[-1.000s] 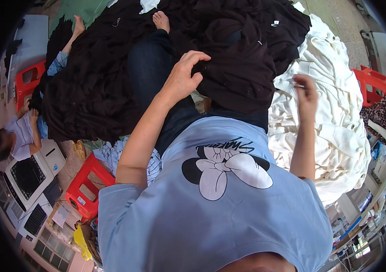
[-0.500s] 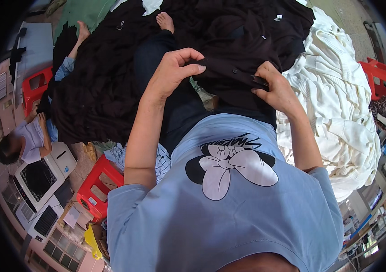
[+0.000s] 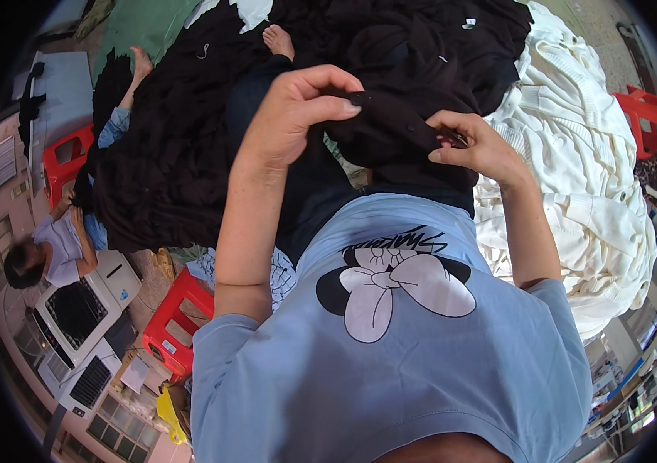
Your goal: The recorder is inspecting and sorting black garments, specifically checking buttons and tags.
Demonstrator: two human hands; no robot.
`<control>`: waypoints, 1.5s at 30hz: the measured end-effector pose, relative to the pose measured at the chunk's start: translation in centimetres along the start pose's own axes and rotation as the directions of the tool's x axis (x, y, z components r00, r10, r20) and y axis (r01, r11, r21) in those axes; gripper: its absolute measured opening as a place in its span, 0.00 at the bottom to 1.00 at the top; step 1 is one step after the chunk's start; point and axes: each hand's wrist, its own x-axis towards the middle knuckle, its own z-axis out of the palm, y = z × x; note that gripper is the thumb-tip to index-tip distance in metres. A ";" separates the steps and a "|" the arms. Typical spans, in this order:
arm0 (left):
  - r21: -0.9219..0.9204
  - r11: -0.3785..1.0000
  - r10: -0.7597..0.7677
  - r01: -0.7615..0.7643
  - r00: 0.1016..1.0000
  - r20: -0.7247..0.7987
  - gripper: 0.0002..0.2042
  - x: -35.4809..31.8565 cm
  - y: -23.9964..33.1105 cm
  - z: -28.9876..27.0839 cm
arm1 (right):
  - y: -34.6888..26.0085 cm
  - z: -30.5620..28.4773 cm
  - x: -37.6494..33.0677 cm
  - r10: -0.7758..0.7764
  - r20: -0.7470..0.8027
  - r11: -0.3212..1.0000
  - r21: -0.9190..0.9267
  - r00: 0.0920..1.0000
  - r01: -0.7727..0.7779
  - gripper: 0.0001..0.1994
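My left hand (image 3: 291, 116) pinches the edge of a dark knit garment (image 3: 386, 131) between thumb and fingertips, holding it up over my lap. A small round button shows on the cloth's band between my hands. To the right, my right hand (image 3: 486, 147) is closed around a small dark tool (image 3: 453, 140) that looks like thread snips, mostly hidden by the fingers. Its fingertips are beside the garment's edge; whether they also grip the cloth is unclear. The garment hangs down over a large pile of dark knitwear (image 3: 166, 162).
A heap of white knit garments (image 3: 567, 177) lies to my right. Red plastic stools (image 3: 178, 324) stand at left and right. Another person (image 3: 58, 247) sits at far left, near a white appliance (image 3: 74, 312). My bare foot (image 3: 277, 42) rests on the dark pile.
My left hand has risen slightly and turned, still pinching the garment. My right hand has moved slightly right, its fingers more curled around the small tool. The view has shifted a little.
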 end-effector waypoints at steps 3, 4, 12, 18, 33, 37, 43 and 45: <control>0.191 0.952 0.251 -0.238 0.967 -0.047 0.07 0.5 1.4 -0.5 | 0.8 -1.0 -0.2 -0.109 -0.048 0.994 0.010 0.993 0.109 0.14; 0.299 0.888 0.382 -0.349 0.922 -0.060 0.06 0.9 1.8 -0.6 | 0.7 -1.3 -0.4 -0.213 -0.163 0.977 -0.015 0.963 0.214 0.14; 0.976 0.130 0.566 -0.177 0.821 0.073 0.19 1.9 -5.6 1.0 | 2.1 -2.0 -0.7 -0.666 -0.484 0.732 -0.570 0.567 0.374 0.11; 0.907 0.363 0.548 -0.213 0.836 -0.023 0.16 1.4 -7.4 3.0 | 2.6 -1.1 0.1 -0.533 -0.548 0.845 -0.389 0.645 0.367 0.10; -0.509 0.789 -0.433 0.344 0.900 -0.062 0.12 3.4 -8.1 5.8 | 2.4 2.5 1.9 -0.850 -0.080 0.321 -0.861 0.520 0.393 0.15; -0.578 0.775 -0.392 0.255 0.912 -0.123 0.06 2.2 -9.0 5.9 | 3.4 2.7 0.9 -0.802 -0.186 0.430 -0.839 0.567 0.333 0.14; -0.599 0.776 -0.362 0.198 0.917 -0.165 0.03 1.6 -8.1 6.6 | 1.8 4.0 -0.4 -0.629 -0.421 0.743 -0.572 0.654 0.346 0.11; -0.597 0.785 -0.351 0.162 0.911 -0.215 0.06 1.6 -7.9 7.0 | 1.4 4.5 -0.5 -0.516 -0.504 0.806 -0.559 0.693 0.193 0.12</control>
